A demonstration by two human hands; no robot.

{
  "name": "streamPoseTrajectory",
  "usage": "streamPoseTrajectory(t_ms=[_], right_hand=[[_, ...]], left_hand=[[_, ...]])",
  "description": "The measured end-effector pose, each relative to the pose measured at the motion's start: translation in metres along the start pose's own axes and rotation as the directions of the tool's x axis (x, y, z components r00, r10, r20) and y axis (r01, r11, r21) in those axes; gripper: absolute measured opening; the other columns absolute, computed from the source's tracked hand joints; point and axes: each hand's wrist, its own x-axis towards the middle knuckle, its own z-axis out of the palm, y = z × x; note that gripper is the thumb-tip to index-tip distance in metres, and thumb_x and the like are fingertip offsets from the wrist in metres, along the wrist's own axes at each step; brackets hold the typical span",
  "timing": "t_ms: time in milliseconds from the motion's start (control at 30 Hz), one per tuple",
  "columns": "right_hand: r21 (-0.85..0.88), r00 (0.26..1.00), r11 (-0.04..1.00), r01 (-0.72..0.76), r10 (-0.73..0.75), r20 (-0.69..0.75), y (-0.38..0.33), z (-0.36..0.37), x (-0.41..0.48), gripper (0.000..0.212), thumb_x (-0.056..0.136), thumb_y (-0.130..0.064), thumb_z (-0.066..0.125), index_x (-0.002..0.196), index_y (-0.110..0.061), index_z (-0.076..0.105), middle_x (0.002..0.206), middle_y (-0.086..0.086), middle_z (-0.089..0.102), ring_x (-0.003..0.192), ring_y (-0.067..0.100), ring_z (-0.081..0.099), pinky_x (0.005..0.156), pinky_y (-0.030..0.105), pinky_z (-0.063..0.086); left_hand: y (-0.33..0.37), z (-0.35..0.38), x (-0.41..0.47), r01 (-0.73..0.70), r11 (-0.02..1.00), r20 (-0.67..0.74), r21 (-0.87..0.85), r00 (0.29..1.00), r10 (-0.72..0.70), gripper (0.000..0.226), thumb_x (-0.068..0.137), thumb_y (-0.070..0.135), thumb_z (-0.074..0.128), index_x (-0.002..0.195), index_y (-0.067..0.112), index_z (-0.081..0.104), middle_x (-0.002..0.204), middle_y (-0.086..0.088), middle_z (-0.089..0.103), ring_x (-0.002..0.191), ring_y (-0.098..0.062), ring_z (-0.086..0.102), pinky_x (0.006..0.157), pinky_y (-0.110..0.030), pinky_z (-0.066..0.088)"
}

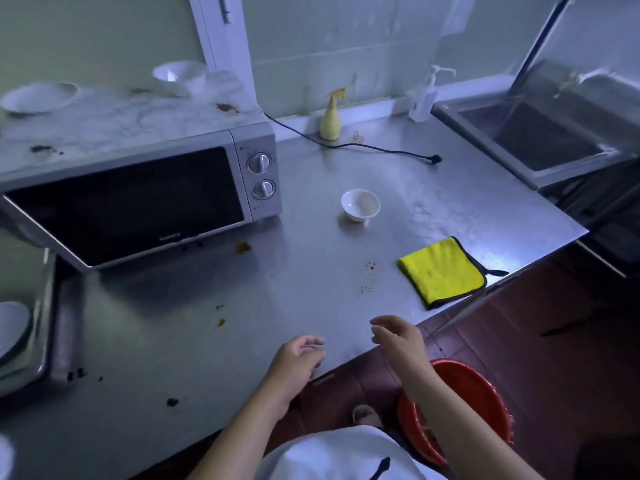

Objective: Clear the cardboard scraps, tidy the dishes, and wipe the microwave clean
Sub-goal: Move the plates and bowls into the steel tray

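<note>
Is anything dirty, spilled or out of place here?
Yes. Brown stains mark the microwave on top, dark crumbs and orange spots dot the steel counter, and a power cord lies unplugged on it.

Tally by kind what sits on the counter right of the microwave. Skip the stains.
bowl: 1
bottles: 2, the spray bottle and the pump bottle
cloth: 1
cord: 1
Total: 5
A tiny item beside the spray bottle is too small to name, so it is not counted.

White garment [332, 455] over the torso, dark cord [381, 467] on its front, left forearm [242, 427] and right forearm [450, 410] bare
</note>
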Motion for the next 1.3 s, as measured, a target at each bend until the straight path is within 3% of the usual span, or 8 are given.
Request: streamPoseTrajectory(t_ms=[133, 267, 367, 533, 700, 800, 1100, 1300], right_hand=[[-0.003, 0.996, 1.0, -0.025, 0.025, 0.082, -0.01, -0.006, 0.033, 0.014, 0.09, -0.003, 0.064, 0.089, -0.015, 0.072, 0.08, 0.01, 0.067, 0.077, 0.024, 0.063, 0.068, 0.036, 0.049], [-0.089, 0.996, 0.996, 0.01, -0.002, 0.091, -0.027, -0.018, 0.084, 0.008, 0.088, -0.009, 0.07, 0.095, -0.014, 0.071, 0.095, 0.012, 0.07, 0.093, 0.031, 0.066, 0.081, 0.047, 0.053], [-0.244, 0.993, 0.965, 0.093, -0.071, 0.097, -0.044, -0.025, 0.134, 0.037, 0.083, -0.022, 0.078, 0.118, -0.015, 0.066, 0.119, 0.011, 0.063, 0.105, 0.026, 0.062, 0.081, 0.034, 0.047], [-0.625, 0.958, 0.73, 0.276, -0.156, 0.241, -0.085, -0.013, 0.233, 0.086, 0.078, -0.041, 0.08, 0.15, -0.021, 0.038, 0.153, 0.014, 0.034, 0.138, 0.035, 0.037, 0.109, 0.043, 0.038], [-0.788, 0.917, 0.475, 0.392, -0.13, 0.378, -0.123, 0.019, 0.314, 0.11, 0.073, -0.055, 0.08, 0.156, -0.04, 0.009, 0.167, 0.005, 0.001, 0.151, 0.032, 0.007, 0.112, 0.053, 0.026], [-0.814, 0.891, 0.388, 0.433, -0.051, 0.45, -0.134, 0.037, 0.35, 0.115, 0.068, -0.059, 0.082, 0.155, -0.045, 0.008, 0.167, 0.003, -0.002, 0.152, 0.034, 0.001, 0.113, 0.06, 0.021], [-0.79, 0.843, 0.333, 0.515, -0.028, 0.538, -0.136, 0.061, 0.368, 0.116, 0.058, -0.059, 0.087, 0.152, -0.039, 0.022, 0.153, 0.014, 0.022, 0.141, 0.049, 0.018, 0.11, 0.06, 0.035], [-0.577, 0.629, 0.509, 0.639, 0.086, 0.773, -0.115, 0.062, 0.252, 0.105, 0.054, -0.065, 0.084, 0.143, -0.048, 0.032, 0.139, 0.007, 0.038, 0.129, 0.041, 0.036, 0.106, 0.054, 0.037]], left_hand=[[0.017, 0.004, 0.009, 0.012, 1.0, -0.069, -0.027, 0.998, -0.014, 0.029, 0.074, 0.026, 0.064, 0.102, 0.018, 0.069, 0.089, -0.004, 0.068, 0.076, -0.018, 0.057, 0.066, -0.025, 0.042], [0.039, 0.017, 0.025, 0.014, 0.999, -0.133, -0.045, 0.991, -0.02, 0.016, 0.092, 0.009, 0.061, 0.103, 0.017, 0.069, 0.094, -0.005, 0.069, 0.082, -0.016, 0.062, 0.072, -0.028, 0.046], [0.048, 0.025, 0.037, 0.011, 0.998, -0.193, -0.064, 0.981, -0.023, 0.017, 0.094, 0.007, 0.059, 0.106, 0.016, 0.069, 0.098, -0.005, 0.07, 0.085, -0.015, 0.065, 0.074, -0.026, 0.049], [0.062, 0.035, 0.05, 0.032, 0.99, -0.273, -0.136, 0.96, -0.069, 0.018, 0.096, 0.003, 0.057, 0.108, 0.011, 0.069, 0.097, -0.006, 0.069, 0.089, -0.02, 0.065, 0.077, -0.031, 0.051], [0.068, 0.032, 0.057, 0.077, 0.97, -0.361, -0.228, 0.919, -0.158, 0.018, 0.096, 0.0, 0.056, 0.101, 0.012, 0.068, 0.09, -0.007, 0.07, 0.081, -0.02, 0.064, 0.067, -0.027, 0.047], [0.062, 0.026, 0.043, 0.095, 0.946, -0.378, -0.309, 0.9, -0.214, 0.018, 0.096, -0.001, 0.057, 0.105, 0.012, 0.066, 0.092, -0.005, 0.069, 0.081, -0.019, 0.063, 0.069, -0.026, 0.047], [0.03, 0.034, -0.011, 0.239, 0.87, -0.337, -0.432, 0.852, -0.401, 0.023, 0.094, 0.011, 0.065, 0.116, 0.016, 0.068, 0.118, -0.009, 0.069, 0.105, -0.022, 0.066, 0.08, -0.029, 0.054], [0.018, 0.027, -0.036, 0.18, 0.845, -0.366, -0.504, 0.841, -0.398, 0.022, 0.094, 0.009, 0.063, 0.114, 0.017, 0.069, 0.112, -0.008, 0.072, 0.103, -0.023, 0.068, 0.085, -0.034, 0.055]])
